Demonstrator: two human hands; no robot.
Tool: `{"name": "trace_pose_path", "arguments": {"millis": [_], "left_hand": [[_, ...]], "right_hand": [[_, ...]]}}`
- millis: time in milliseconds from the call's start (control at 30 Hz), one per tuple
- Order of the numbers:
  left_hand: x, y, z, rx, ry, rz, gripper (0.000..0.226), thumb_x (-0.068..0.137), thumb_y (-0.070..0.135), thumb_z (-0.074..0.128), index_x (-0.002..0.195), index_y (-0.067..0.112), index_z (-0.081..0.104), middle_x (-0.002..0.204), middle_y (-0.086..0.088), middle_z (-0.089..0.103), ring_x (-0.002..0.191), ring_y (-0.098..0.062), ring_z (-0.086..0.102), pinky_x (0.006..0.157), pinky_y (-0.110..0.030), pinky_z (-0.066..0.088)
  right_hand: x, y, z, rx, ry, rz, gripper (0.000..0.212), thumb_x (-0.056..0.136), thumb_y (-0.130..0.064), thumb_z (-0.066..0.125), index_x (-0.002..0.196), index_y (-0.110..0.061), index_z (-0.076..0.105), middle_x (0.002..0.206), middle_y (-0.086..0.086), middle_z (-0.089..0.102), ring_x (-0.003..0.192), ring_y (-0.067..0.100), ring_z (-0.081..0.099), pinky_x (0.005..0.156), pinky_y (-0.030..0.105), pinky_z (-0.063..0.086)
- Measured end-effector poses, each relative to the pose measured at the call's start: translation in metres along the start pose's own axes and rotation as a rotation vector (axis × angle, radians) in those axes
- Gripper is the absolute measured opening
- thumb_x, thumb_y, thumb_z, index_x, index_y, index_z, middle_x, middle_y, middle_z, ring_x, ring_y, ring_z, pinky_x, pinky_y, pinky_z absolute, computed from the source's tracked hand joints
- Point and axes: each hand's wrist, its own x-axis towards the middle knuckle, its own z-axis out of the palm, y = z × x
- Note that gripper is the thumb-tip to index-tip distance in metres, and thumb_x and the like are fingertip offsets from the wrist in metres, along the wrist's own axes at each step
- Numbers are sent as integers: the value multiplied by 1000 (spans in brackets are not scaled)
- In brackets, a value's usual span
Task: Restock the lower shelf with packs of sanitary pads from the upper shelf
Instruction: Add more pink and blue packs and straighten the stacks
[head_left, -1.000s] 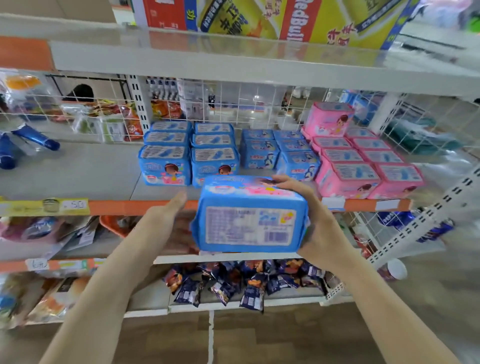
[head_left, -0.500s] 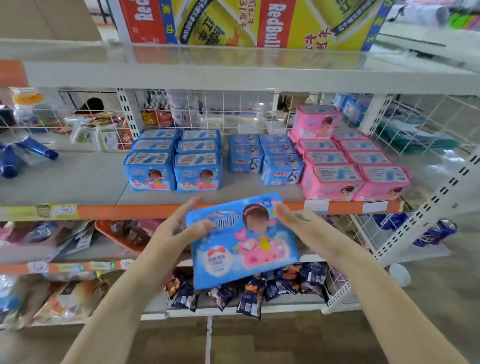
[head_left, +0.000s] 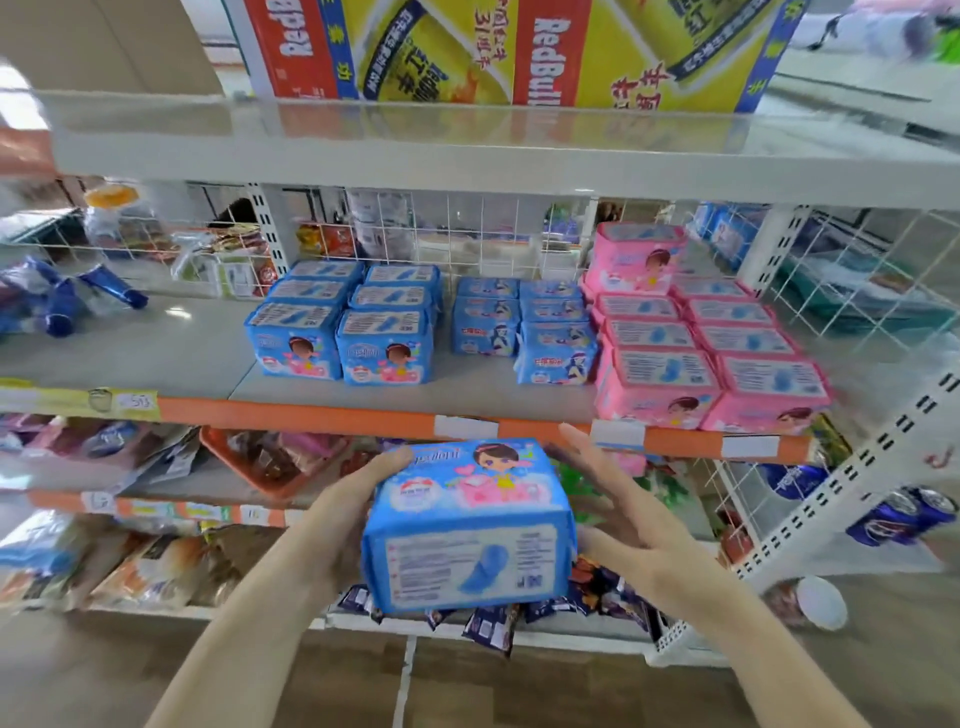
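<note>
Shop aisle, white metal shelving with orange price rails (head_left: 322, 415) along the shelf fronts and wire mesh behind. Landmark: the orange price rail of the middle shelf.

Above the rail, on that shelf: two rows of blue packs (head_left: 340, 322), smaller blue packs (head_left: 522, 325) just beside them, then pink packs (head_left: 711, 343) stacked two rows deep. Higher up, on the top shelf, yellow-and-red drink cartons (head_left: 519, 47).

Just below and in front of the rail: one blue pad pack (head_left: 467, 525), held in mid-air between both hands, printed face up, back label toward the person. Left hand (head_left: 337, 525) grips its left side, thumb over the top edge. Right hand (head_left: 623, 514) lies flat along the right side, fingers straight and spread, pressing rather than curling.

Below the rail: a shelf with an orange tray (head_left: 260, 467) and snack bags; lower again, dark wrapped sachets (head_left: 488, 623).

Step in hand, as I judge it: the carry, with the pack off the shelf above and not yet placed. Next move calls for lowering it under the rail, finding a free spot among the goods there (mostly hidden behind the pack), and setting it upright, face outward. Right hand may need a firmer hold before the pack is tipped.
</note>
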Motion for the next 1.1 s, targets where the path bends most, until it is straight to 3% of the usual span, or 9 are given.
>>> {"name": "trace_pose_path", "arguments": {"millis": [133, 233, 367, 500, 600, 700, 867, 1000, 1100], "left_hand": [[-8, -19, 4, -161, -42, -81, 37, 71, 45, 63, 64, 11, 76, 71, -9, 71, 56, -22, 68, 63, -33, 55], [-14, -28, 5, -189, 14, -81, 36, 67, 41, 59, 57, 11, 75, 65, -8, 71, 51, -21, 68, 46, -26, 56], [-17, -33, -2, -111, 126, -48, 47, 75, 54, 61, 99, 16, 73, 92, -6, 77, 75, -22, 74, 68, -34, 59], [-8, -27, -13, -13, 222, 134, 73, 67, 52, 87, 122, 9, 65, 110, -10, 76, 99, -25, 74, 88, -45, 59], [-2, -18, -19, 164, 263, 312, 65, 52, 66, 88, 99, 22, 78, 102, -5, 78, 95, -23, 75, 93, -48, 56], [3, -5, -20, 280, 265, 428, 36, 78, 58, 70, 95, 27, 76, 90, 8, 79, 89, -16, 76, 74, -34, 60], [15, 20, -38, 495, 181, 519, 41, 79, 33, 75, 114, 41, 55, 94, 30, 71, 90, 17, 64, 70, -4, 47], [29, 37, -72, 501, 162, 563, 65, 80, 19, 81, 134, 38, 52, 108, 28, 71, 104, 10, 64, 83, -13, 53], [34, 50, -95, 481, 148, 583, 62, 80, 11, 81, 130, 35, 54, 100, 37, 69, 98, 14, 64, 74, -4, 49]], "right_hand": [[3, 7, -2, 224, 72, 190, 71, 74, -61, 68, 141, -44, 47, 133, -14, 64, 110, 20, 70, 88, 41, 60], [10, 8, 1, 258, 7, 311, 68, 77, -71, 65, 135, -38, 50, 119, -7, 73, 98, 28, 74, 82, 38, 61], [26, 13, 13, 306, 34, 336, 62, 85, -62, 58, 125, -15, 63, 104, 9, 77, 91, 30, 75, 84, 43, 59], [41, 20, 21, 318, 122, 333, 104, 46, -89, 69, 121, -17, 67, 112, 6, 75, 101, 22, 73, 80, 32, 60], [52, 13, 29, 226, 131, 295, 76, 74, -68, 71, 131, -18, 61, 127, -9, 69, 118, 6, 64, 93, 19, 53], [67, 3, 42, 137, 160, 215, 44, 86, -39, 66, 127, -23, 61, 115, -18, 73, 108, 3, 67, 83, 13, 52], [99, -8, 60, 63, 257, 160, 43, 85, -36, 63, 124, -21, 63, 117, -15, 72, 112, 2, 65, 89, 19, 50], [126, -12, 88, 56, 304, 136, 46, 86, -37, 61, 129, -21, 60, 120, -15, 71, 114, -1, 63, 93, 17, 49], [145, -14, 108, 58, 348, 130, 43, 86, -37, 60, 127, -23, 60, 119, -16, 71, 115, 1, 63, 95, 21, 49]]}}
